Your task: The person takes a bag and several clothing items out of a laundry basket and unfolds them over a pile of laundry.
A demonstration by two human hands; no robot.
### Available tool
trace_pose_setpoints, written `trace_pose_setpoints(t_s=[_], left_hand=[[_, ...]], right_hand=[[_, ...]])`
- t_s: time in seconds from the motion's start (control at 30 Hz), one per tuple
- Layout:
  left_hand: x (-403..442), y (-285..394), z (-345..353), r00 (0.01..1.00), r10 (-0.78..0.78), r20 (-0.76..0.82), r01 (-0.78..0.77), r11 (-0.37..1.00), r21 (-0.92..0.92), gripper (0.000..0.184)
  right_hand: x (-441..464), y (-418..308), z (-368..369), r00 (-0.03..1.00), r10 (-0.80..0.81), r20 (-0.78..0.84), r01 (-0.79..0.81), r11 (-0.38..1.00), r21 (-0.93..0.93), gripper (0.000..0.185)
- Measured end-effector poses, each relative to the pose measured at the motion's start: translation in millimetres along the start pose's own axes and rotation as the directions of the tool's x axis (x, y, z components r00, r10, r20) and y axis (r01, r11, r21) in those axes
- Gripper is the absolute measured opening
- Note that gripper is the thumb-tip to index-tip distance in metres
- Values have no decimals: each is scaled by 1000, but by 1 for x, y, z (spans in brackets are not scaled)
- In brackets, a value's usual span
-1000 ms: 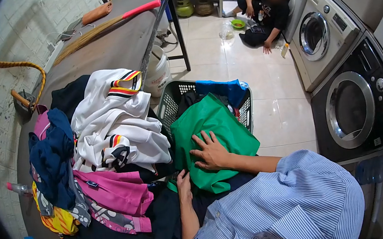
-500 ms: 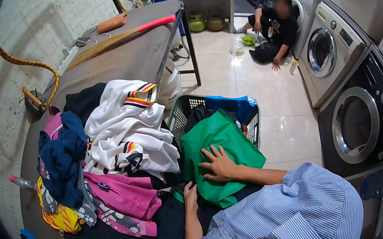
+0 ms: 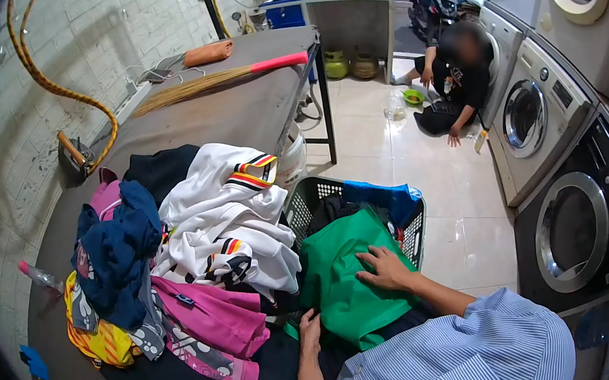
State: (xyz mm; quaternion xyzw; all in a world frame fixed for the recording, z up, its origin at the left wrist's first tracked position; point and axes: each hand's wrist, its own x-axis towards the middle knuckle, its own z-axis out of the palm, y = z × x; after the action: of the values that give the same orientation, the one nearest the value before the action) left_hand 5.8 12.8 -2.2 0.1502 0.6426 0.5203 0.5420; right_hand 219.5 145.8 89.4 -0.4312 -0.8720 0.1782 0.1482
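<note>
A wide piece of smooth green cloth (image 3: 340, 281), possibly a bag, is draped over the near part of a dark green plastic laundry basket (image 3: 305, 207). My right hand (image 3: 385, 268) lies on top of it, fingers stretched and slightly apart. At the cloth's left edge is my left hand (image 3: 309, 333), its fingers closed on the edge, partly hidden by the fold. Just left of that hand, a pink garment (image 3: 209, 310) lies on the table. Behind it are a white shirt with striped collar (image 3: 227, 215) and a navy garment (image 3: 116, 249).
The grey-covered table (image 3: 195, 120) holds a broom (image 3: 228, 79), an iron (image 3: 75, 155) and a plastic bottle (image 3: 41, 278). Washing machines (image 3: 533, 114) line the right side. A person (image 3: 463, 81) sits on the floor by a green bowl (image 3: 413, 97). Blue cloth (image 3: 383, 199) hangs in the basket.
My right hand has slid to the right across the green cloth. My left hand stays at its left edge. The camera view has shifted, moving the scene slightly right and down.
</note>
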Motion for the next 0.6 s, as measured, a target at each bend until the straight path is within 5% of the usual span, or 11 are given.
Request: trace_pose_setpoints(t_s=[0.1, 0.6], left_hand=[[1, -1, 1, 1000, -3, 0, 3, 1000, -1, 51], [5, -13, -7, 999, -41, -2, 41, 999, 12, 46]], right_hand=[[-2, 7, 11, 997, 70, 41, -76, 982, 172, 53], [-2, 6, 10, 997, 71, -7, -65, 949, 308, 54]])
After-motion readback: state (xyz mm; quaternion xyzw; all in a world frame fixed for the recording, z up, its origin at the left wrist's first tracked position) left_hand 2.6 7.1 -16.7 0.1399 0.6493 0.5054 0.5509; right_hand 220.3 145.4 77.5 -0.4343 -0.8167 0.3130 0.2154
